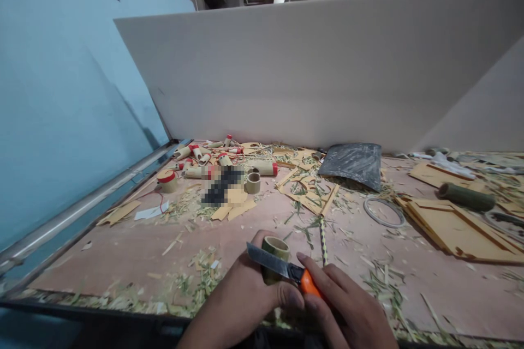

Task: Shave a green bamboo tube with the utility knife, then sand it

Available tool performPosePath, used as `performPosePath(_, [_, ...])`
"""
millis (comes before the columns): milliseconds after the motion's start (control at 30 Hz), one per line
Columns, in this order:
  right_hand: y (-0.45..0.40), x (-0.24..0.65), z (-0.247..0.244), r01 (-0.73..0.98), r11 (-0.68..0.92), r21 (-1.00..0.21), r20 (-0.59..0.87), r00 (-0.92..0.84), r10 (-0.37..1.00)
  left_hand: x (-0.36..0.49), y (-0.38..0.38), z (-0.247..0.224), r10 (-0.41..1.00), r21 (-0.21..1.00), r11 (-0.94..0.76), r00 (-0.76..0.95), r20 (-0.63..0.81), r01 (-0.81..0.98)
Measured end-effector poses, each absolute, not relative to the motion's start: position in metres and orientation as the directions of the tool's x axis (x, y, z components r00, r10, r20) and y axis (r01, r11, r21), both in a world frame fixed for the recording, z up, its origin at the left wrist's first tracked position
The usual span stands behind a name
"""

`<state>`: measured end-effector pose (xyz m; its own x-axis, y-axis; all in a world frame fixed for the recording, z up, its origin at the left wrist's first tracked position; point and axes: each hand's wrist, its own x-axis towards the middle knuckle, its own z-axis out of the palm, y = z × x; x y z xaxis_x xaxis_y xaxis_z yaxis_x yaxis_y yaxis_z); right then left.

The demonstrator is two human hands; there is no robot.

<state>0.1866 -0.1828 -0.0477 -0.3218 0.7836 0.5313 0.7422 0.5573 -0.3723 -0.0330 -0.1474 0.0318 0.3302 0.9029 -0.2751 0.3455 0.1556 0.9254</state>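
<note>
At the front middle of the table, my left hand (245,294) is closed around a short bamboo tube (277,247), whose open end faces up. The tube's outside is partly green and its inside pale. Wrapped in my right hand (347,305) is a knife (310,283) with an orange handle and a long flat blade. That blade crosses in front of the tube and points to the left; whether its edge touches the tube I cannot tell. My left thumb lies close under the blade, near the handle.
Shavings litter the wooden table (135,251). Several bamboo pieces with red ends lie at the back left, near a pale bamboo ring (252,183). Further right are a dark curved sheet (351,166), a tape roll (383,211), yellow boards (470,226) and a green bamboo tube (466,197).
</note>
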Motion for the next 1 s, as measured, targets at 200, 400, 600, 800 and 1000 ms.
performPosePath(200, [-0.183,0.187,-0.05,0.772,0.546,-0.327,0.521,-0.335,0.785,-0.033,-0.146,0.031,0.923,0.878,0.139,0.262,-0.283,0.458])
performPosePath(400, [-0.187,0.176,-0.057,0.814,0.478,-0.33,0.58,-0.225,0.783,-0.032,-0.147,0.024,0.941,0.847,0.096,0.23,-0.249,0.523])
performPosePath(600, [-0.179,0.17,-0.051,0.877,0.276,-0.392,0.575,0.0,0.818,-0.018,-0.152,0.02,0.983,0.75,0.124,0.025,-0.183,0.65])
performPosePath(800, [-0.181,0.167,-0.045,0.839,0.23,-0.493,0.511,0.066,0.857,-0.02,-0.153,0.017,0.987,0.829,0.113,0.037,-0.159,0.548])
performPosePath(1000, [-0.183,0.177,-0.046,0.772,0.42,-0.478,0.531,-0.127,0.838,-0.026,-0.149,0.011,0.953,0.829,0.22,0.069,-0.296,0.514])
